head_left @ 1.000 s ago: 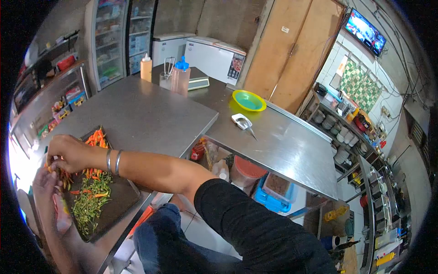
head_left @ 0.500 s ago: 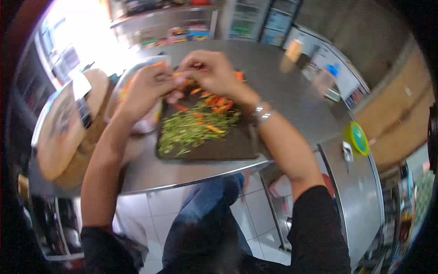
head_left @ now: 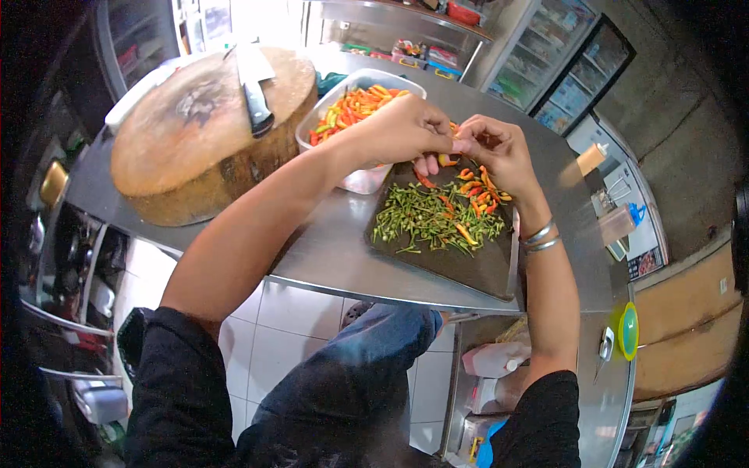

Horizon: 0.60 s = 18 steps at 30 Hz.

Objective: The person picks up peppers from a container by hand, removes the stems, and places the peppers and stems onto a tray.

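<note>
Bare left hand and bare right hand meet in close pinches, contents unclear, above a flat, dark rectangular tray, apparently keeping thin green stems together.

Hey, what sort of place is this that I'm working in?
Probably a commercial kitchen, perhaps a restaurant's. A thick wooden chopping block with a knife on it and a tub of chillies stand on a metal-topped table, and glass-fronted fridges stand beyond.

left hand beside right hand | chillies in 1 tub
</note>
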{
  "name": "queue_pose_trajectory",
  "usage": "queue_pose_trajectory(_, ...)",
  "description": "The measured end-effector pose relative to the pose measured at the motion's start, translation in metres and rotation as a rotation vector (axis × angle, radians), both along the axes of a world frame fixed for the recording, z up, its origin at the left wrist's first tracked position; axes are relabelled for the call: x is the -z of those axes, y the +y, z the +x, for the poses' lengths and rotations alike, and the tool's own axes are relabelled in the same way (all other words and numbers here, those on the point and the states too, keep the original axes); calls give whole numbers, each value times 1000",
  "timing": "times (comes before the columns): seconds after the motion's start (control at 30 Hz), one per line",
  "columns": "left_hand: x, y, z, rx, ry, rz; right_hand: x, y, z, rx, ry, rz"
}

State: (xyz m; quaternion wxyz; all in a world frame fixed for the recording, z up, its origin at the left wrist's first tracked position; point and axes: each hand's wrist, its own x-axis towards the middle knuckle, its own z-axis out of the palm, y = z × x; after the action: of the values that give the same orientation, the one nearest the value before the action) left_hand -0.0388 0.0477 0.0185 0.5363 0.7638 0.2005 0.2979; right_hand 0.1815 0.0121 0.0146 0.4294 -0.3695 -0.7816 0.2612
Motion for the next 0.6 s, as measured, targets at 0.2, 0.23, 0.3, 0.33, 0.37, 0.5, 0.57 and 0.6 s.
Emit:
queue_pose_trajectory(0.2,1,5,-1,37,40,-15,5,5,1,-47,57,22)
queue_pose_trajectory(0.23,3,7,0,37,38,-15,4,4,1,-46,55,22)
queue_pose_trajectory(0.3,6,9,1,49,-49,-24,3,0,0,-21,218,-98)
queue_pose_trajectory(0.33,7,10,1,51,-50,-25,3,2,3,-19,217,-99)
queue_pose_trajectory(0.37,9,12,2,37,-118,-99,4,4,10,2,120,-82)
queue_pose_trajectory(0.5,2,8,1,-78,-220,-301,1,8,26,57,-174,-97)
queue_pose_trajectory(0.57,5,12,2,-68,-290,-370,-3,6,23,240,-345,-73)
queue_pose_trajectory(0.6,5,13,2,-61,-361,-436,-6,5,21,419,-516,-45)
